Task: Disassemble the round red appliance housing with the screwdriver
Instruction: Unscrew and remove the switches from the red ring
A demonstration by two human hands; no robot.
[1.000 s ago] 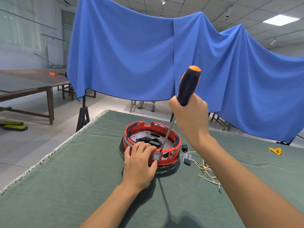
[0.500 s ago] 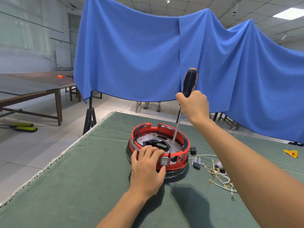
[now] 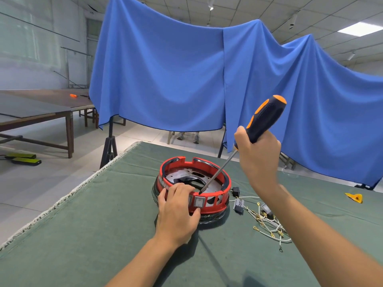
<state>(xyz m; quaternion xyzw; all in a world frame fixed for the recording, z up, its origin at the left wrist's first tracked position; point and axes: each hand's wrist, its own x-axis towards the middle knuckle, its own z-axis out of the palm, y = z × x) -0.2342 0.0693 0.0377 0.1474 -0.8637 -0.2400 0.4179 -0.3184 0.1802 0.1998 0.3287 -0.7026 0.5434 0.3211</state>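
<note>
The round red housing [image 3: 217, 204] sits on the green cloth table [image 3: 83, 235], its top open onto a metal plate inside. My left hand [image 3: 176, 212] grips its near rim, fingers curled over the edge beside a grey rocker switch [image 3: 199, 202]. My right hand [image 3: 257, 156] holds the black and orange screwdriver [image 3: 263, 119] by the handle, up and to the right of the housing. The shaft slants down to the left. Its tip rests inside the housing just behind the switch.
Loose white wires with yellow terminals [image 3: 267, 222] and small black parts [image 3: 238, 204] lie right of the housing. A yellow piece [image 3: 354, 197] lies far right. The table's left edge [image 3: 68, 197] drops to the floor. A blue cloth [image 3: 186, 79] hangs behind.
The screwdriver has tilted from nearly upright to a slant, its handle swinging right as my right hand moved right. My left hand stays on the rim.
</note>
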